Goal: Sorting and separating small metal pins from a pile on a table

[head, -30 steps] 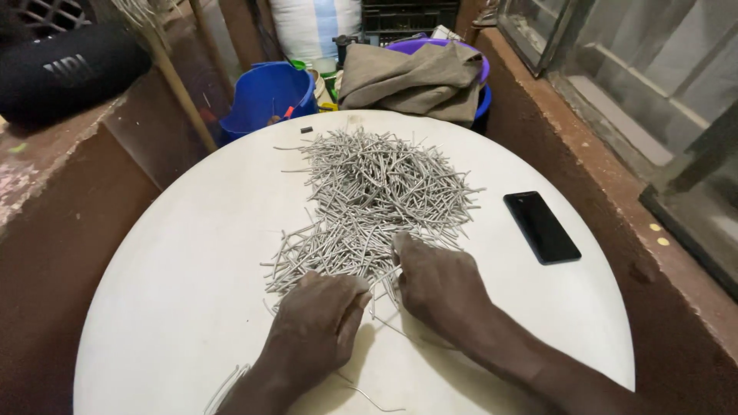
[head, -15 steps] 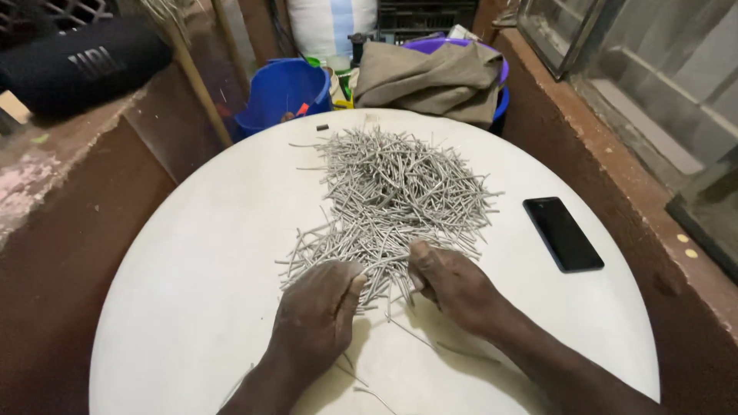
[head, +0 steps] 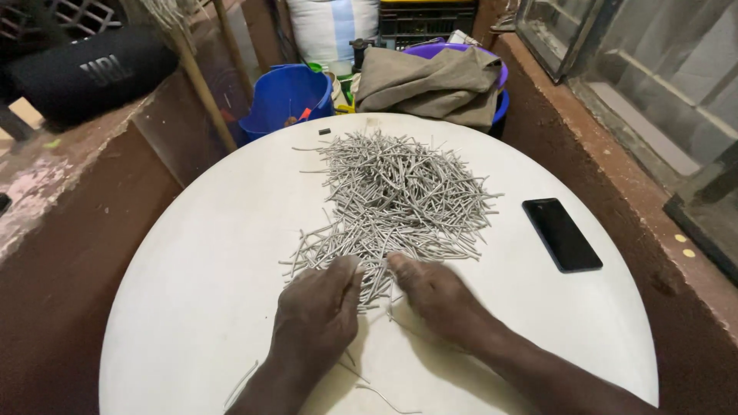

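Landmark: pile of grey metal rods (head: 400, 200), heaped at the middle of the round white bench (head: 192, 253).
Left hand (head: 319, 315): palm down at the pile's near edge, fingers together and flat, tips pressing the nearest rods; nothing pinched or lifted that can be seen.
Right hand (head: 438, 296): just right of the left hand, also palm down at the near edge, fingers curled slightly onto the rods; whether any rod is gripped underneath cannot be told.
Loose rods (head: 369, 392): a few thin strays on the bench nearer than the pile, beside both forearms.
Progress: judged early; nearly all rods lie tangled in the one heap, and no sorted bundle shows anywhere on the bench.
Phone (head: 561, 234): black, flat, right of the pile, well apart.
Blue bucket (head: 284, 96): beyond the pile, off the bench's far edge.
Folded khaki cloth (head: 430, 81): beyond the pile, draped over a purple tub (head: 500, 73).
Black speaker (head: 84, 73): far left of the pile, on a ledge.
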